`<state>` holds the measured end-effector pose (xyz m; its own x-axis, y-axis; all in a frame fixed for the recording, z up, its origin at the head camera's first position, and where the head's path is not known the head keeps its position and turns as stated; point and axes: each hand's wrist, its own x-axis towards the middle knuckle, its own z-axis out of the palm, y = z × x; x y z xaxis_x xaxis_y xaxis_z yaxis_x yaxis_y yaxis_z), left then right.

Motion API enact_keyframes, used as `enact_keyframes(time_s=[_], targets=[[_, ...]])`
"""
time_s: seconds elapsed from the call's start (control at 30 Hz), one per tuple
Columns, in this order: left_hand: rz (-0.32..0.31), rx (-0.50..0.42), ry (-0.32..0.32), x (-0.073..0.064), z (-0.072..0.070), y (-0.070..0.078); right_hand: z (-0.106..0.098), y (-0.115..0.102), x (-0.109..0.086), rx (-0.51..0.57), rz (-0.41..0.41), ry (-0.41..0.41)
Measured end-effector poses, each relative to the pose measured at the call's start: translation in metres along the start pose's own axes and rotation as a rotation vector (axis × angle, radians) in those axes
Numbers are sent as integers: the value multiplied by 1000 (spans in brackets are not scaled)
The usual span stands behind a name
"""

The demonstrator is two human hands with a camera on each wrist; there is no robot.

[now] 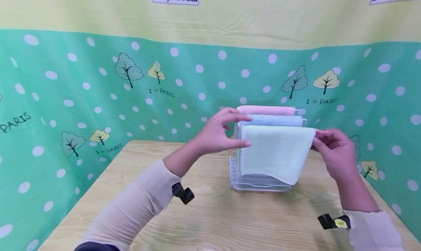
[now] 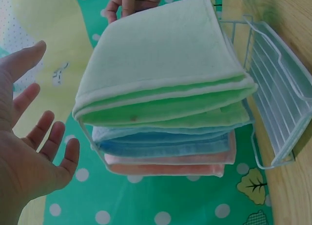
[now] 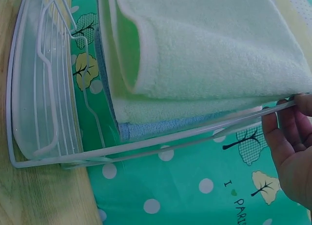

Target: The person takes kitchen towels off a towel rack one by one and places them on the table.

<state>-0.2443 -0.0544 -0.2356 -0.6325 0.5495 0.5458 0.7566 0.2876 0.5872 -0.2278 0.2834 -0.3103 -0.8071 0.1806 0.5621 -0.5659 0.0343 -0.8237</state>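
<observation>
A pale green towel [image 1: 276, 152] hangs folded over the front of a white wire rack [image 3: 146, 146]. My right hand [image 1: 338, 154] pinches the towel's upper right corner between thumb and fingers, beside the end of the rack's bar. At the other side my left hand [image 1: 215, 134] is spread, thumb apart from the fingers; the left wrist view shows a gap between this hand [image 2: 34, 147] and the towel's folded edge. Behind the green towel hang a blue towel [image 1: 276, 121] and a pink towel [image 1: 266, 110], both mostly hidden in the head view.
The rack's base with its shallow tray [image 3: 29, 88] stands on a wooden table [image 1: 210, 214]. A green and yellow printed curtain [image 1: 184, 108] hangs close behind. Small black cameras are strapped to both sleeves [image 1: 141, 200].
</observation>
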Motion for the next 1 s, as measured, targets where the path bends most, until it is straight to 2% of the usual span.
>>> enact_keyframes(time_s=[0.17, 0.37, 0.63, 0.8, 0.93, 1.0], targets=[[-16, 11, -20, 9, -1, 5, -1, -4, -2, -22, 13, -10], [15, 66, -77, 24, -2, 8, 0, -5, -2, -1, 3, -22], [-26, 158, -193, 42, 1, 15, 1, -3, -2, -4, -1, -23], [-31, 245, -297, 54, 3, 19, 2, -4, -2, -17, 5, -18], [-40, 252, -362, 63, 6, 22, 3, -6, -3, -34, 10, -9], [-66, 239, -384, 67, 8, 23, 3, -6, -3, -38, 9, -7]])
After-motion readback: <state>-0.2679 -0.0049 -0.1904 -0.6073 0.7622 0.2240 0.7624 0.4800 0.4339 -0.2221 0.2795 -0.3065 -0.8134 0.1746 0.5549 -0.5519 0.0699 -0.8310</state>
